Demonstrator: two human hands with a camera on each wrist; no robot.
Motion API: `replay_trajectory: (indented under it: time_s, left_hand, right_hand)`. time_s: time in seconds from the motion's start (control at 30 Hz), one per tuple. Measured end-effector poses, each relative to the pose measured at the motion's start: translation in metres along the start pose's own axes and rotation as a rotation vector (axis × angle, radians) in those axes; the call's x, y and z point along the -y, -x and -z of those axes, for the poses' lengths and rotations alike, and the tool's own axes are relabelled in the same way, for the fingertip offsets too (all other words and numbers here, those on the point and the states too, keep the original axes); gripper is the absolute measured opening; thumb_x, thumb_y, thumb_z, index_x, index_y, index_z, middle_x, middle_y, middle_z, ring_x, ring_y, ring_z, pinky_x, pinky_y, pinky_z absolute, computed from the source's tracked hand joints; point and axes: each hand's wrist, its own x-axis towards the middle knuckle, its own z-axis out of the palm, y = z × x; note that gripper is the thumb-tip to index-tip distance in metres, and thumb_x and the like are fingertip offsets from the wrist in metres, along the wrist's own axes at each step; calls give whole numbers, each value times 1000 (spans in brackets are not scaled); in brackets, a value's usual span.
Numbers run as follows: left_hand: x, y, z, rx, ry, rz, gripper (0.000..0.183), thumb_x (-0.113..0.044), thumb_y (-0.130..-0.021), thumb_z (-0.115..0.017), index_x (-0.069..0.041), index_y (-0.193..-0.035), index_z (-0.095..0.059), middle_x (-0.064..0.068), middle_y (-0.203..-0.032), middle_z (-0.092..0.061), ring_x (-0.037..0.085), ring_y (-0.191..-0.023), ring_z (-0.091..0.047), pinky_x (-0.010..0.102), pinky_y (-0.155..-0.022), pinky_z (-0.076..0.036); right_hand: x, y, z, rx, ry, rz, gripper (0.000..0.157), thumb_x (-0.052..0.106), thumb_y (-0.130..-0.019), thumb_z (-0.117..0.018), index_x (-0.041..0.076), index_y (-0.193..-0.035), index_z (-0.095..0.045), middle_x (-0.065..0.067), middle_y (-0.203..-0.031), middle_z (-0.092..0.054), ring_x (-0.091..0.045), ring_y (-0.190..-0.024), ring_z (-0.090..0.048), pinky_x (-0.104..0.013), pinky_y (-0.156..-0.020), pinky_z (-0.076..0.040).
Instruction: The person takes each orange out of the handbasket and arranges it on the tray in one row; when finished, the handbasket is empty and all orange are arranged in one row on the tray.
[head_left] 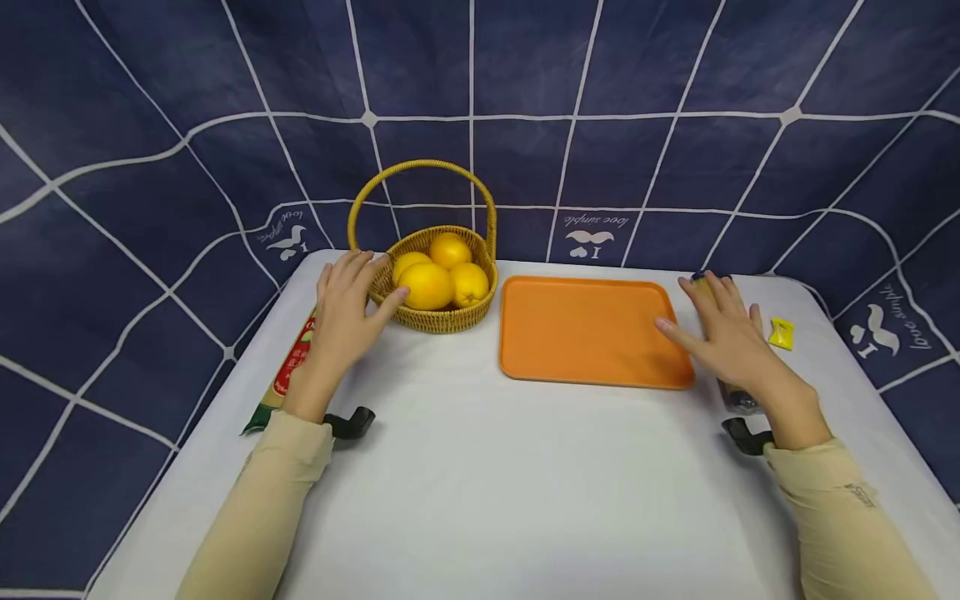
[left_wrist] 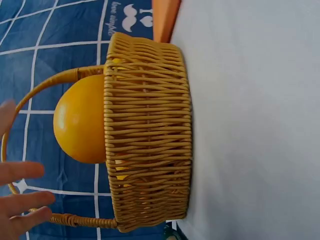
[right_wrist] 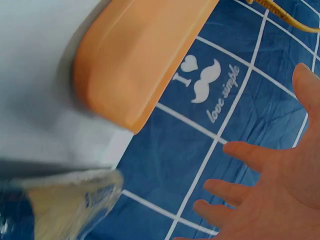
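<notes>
My left hand (head_left: 341,312) hovers at the left side of a wicker basket (head_left: 442,321), fingers spread and holding nothing. Several round yellow-orange fruits (head_left: 427,287) fill the basket, which has a tall arched handle (head_left: 422,162). In the left wrist view, my fingers (left_wrist: 22,172) reach toward the handle beside the woven wall (left_wrist: 147,125). A long red and green packet (head_left: 296,358) lies partly hidden under that forearm. My right hand (head_left: 731,337), also spread, is over a clear-wrapped packet (head_left: 738,398) to the right of an orange tray (head_left: 592,333). Nothing is in its grasp.
At the far right lies a small yellow wrapped piece (head_left: 781,333). A white cloth (head_left: 525,483) covers the table, and a dark blue curtain with white lines (head_left: 525,158) hangs behind it and at both sides. Black wrist mounts (head_left: 351,423) stick out inward from both wrists.
</notes>
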Motion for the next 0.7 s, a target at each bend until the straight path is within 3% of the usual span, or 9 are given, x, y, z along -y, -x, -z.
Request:
replay_trajectory:
  time_s: [0.23,0.37,0.57,0.7]
  left_hand:
    - [-2,-14,2,-171,141,120,54,-37,-105,-63,-5,-149,-57,18,-146,-62,34,-143,-47,56,-121,-30]
    - [-1,-16,0,-250,184,172,48,-34,-106,-63,-5,-143,-62,16,-142,-64,34,-138,-52,53,-120,-34]
    - [4,-18,-8,-430,285,234,37,-34,-106,-62,-5,-129,-67,12,-128,-72,27,-125,-62,43,-115,-41]
    - [10,-19,-17,-497,378,299,36,-30,-106,-63,-3,-131,-62,12,-128,-70,22,-123,-63,41,-111,-44]
  right_hand:
    - [19,-7,-1,33,-7,0,96,69,-102,-49,13,-170,-12,-29,-173,7,-50,-159,14,-79,-116,14]
    - [30,-11,-2,20,-38,16,95,69,-102,-50,15,-170,-13,-27,-174,4,-49,-159,12,-82,-114,10]
    - [47,-20,-6,19,-61,50,95,70,-102,-49,16,-171,-12,-27,-174,-1,-47,-161,10,-80,-117,8]
    - [58,-24,-10,33,-77,71,95,70,-102,-49,17,-171,-11,-26,-175,-3,-45,-161,6,-78,-119,7]
